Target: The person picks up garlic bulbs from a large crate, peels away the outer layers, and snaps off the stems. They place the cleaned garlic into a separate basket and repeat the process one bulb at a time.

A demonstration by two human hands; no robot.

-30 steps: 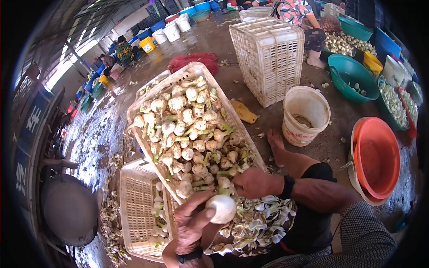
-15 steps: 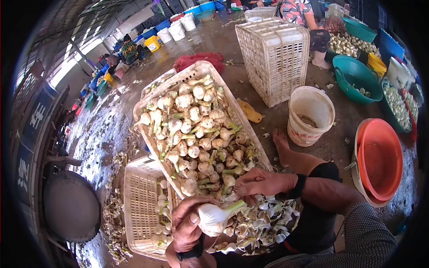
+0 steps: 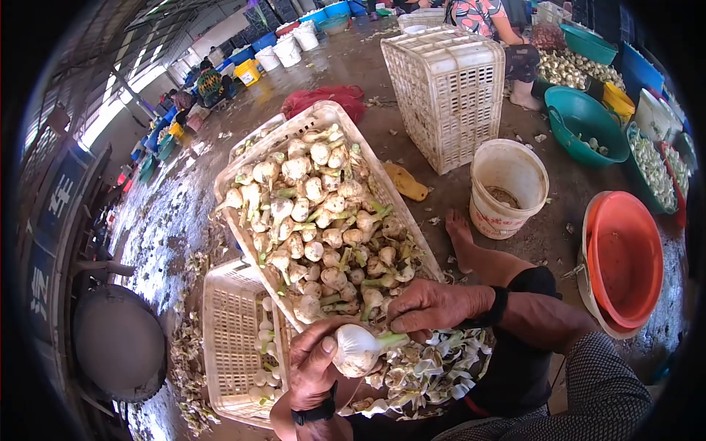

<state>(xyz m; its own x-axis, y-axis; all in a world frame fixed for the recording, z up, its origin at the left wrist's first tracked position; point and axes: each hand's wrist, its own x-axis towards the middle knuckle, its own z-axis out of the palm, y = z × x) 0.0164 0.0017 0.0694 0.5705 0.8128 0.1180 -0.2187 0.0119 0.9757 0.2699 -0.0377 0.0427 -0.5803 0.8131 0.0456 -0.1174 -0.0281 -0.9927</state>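
Note:
My left hand (image 3: 312,364) is wrapped round a white garlic bulb (image 3: 357,351), thumb on its near side. The bulb's short green stem (image 3: 393,340) points right, toward my right hand (image 3: 434,305). The right fingers are curled and pressed together just above the stem's tip; whatever they pinch is hidden. Behind both hands a tilted white crate (image 3: 401,192) is heaped with soil-stained garlic bulbs (image 3: 323,213). Below the right hand lies a pile of pale garlic peelings (image 3: 434,371).
A lower crate (image 3: 234,331) on the left holds several cleaned bulbs (image 3: 265,339). On the right stand a white bucket (image 3: 509,187), an upended crate (image 3: 445,99), a green basin (image 3: 588,132) and a red basin (image 3: 626,261). Another person (image 3: 478,18) sits at the back.
The left hand and bulb have shifted slightly right, and the stem has come nearer the right fingers. The right hand has tilted a little, its fingers curling downward.

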